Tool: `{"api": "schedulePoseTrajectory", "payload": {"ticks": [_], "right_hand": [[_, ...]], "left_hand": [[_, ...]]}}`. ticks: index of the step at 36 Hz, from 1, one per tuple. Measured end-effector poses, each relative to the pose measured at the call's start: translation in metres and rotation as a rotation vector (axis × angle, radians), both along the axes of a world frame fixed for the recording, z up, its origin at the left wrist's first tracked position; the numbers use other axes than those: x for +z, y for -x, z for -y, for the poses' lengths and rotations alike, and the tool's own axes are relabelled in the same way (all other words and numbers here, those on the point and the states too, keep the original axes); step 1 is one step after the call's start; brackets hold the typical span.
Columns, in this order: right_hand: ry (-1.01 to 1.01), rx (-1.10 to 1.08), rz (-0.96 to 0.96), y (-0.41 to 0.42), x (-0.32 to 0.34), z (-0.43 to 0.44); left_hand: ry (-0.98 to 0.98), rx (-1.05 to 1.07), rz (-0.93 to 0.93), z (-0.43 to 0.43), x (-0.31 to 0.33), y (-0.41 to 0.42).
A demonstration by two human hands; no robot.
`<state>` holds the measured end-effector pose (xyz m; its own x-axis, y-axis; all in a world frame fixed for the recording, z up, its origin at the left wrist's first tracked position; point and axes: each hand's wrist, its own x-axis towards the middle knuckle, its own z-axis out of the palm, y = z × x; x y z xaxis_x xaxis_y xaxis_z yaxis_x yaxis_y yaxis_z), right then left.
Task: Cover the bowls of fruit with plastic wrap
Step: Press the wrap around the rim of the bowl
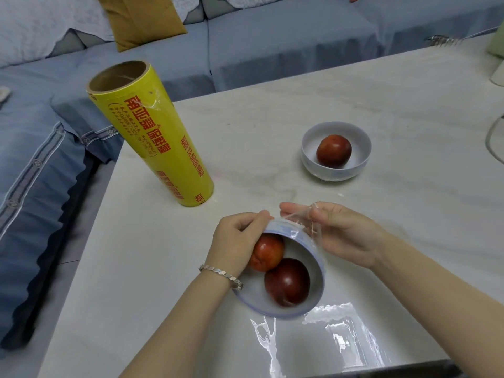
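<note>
Wrap (346, 331) trails from our near bowl (317, 271) onto the table (272, 118) toward us; the bowl is tipped, mouth facing us. Our left hand (237, 236) grips its far rim, our right hand (343, 233) pinches film there. The roll (152, 135) stands upright, far left.

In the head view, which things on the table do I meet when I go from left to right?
yellow roll of plastic wrap → bowl with two fruits → bowl with one fruit
</note>
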<state>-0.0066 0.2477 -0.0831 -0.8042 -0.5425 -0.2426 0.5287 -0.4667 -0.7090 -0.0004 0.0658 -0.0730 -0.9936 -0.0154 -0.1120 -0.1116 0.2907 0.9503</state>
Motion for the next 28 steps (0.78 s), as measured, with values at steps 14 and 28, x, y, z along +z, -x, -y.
{"api": "schedulePoseTrajectory", "payload": {"ticks": [14, 28], "right_hand": [[-0.328, -0.379, 0.162, -0.002, 0.007, 0.032], [-0.644, -0.37, 0.174, -0.007, 0.004, 0.035]], "left_hand": [[0.009, 0.052, -0.049, 0.006, -0.005, -0.003], [0.039, 0.04, -0.133, 0.006, -0.009, -0.009]]}}
